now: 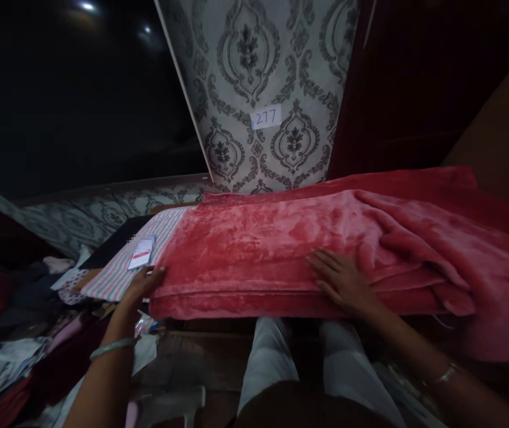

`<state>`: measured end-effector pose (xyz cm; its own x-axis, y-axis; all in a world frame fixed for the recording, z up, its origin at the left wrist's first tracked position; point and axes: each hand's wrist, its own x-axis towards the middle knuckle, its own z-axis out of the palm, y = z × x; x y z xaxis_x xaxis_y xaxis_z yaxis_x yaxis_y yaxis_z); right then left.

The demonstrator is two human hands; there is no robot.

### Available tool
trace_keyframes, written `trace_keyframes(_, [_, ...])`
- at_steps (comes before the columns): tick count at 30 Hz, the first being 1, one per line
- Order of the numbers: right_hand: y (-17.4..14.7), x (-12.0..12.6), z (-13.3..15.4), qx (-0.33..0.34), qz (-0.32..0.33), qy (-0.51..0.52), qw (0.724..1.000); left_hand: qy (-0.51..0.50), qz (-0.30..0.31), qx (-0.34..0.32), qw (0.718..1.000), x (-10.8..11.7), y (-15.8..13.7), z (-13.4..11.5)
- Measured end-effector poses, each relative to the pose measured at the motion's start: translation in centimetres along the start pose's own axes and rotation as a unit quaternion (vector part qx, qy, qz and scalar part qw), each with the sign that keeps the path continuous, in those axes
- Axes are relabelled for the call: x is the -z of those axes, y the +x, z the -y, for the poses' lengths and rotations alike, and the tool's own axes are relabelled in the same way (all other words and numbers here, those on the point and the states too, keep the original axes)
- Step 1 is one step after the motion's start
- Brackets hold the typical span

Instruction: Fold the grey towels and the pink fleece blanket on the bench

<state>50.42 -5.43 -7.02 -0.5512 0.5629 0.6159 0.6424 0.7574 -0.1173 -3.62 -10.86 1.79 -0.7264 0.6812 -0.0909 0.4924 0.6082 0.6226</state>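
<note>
A red plush blanket [245,244] lies folded in layers along a surface in front of me, with its right part bunched and spilling over to the right. My right hand [341,278] rests flat on top of it near the front fold, fingers spread. At the blanket's left front corner is my left hand [144,283], its fingers stretched out against the edge and nothing visible in its grasp. Just beyond those fingers, a phone [141,252] with a lit screen lies on a striped cloth [116,273] that sticks out from under the blanket.
A large dark screen [80,101] stands at the back left. Patterned wallpaper [248,65] bears a paper label [266,116] reading 277. Piled clothes [18,362] fill the lower left, near a pale plastic stool [169,404]. A dark red panel [406,89] stands at right.
</note>
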Motion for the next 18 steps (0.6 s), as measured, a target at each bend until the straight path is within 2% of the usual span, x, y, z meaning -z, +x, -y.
trace_keyframes(4, [-0.5,-2.4,0.6,0.022,0.095,-0.026,0.995,0.037,0.022,0.006,0.999,0.4,0.4,-1.1])
trace_keyframes(8, [-1.5,-3.0,0.6,0.006,0.130,-0.016,0.991,0.042,0.028,-0.010,0.999,0.7,0.5,-2.0])
trace_keyframes(13, [-0.7,-2.1,0.2,-0.031,0.184,0.026,0.982,-0.006,0.051,-0.025,0.998,0.5,1.5,-2.4])
trace_keyframes(18, [3.2,0.4,-0.4,-0.053,0.244,0.111,0.962,-0.036,0.047,-0.045,0.997,0.2,4.1,-3.1])
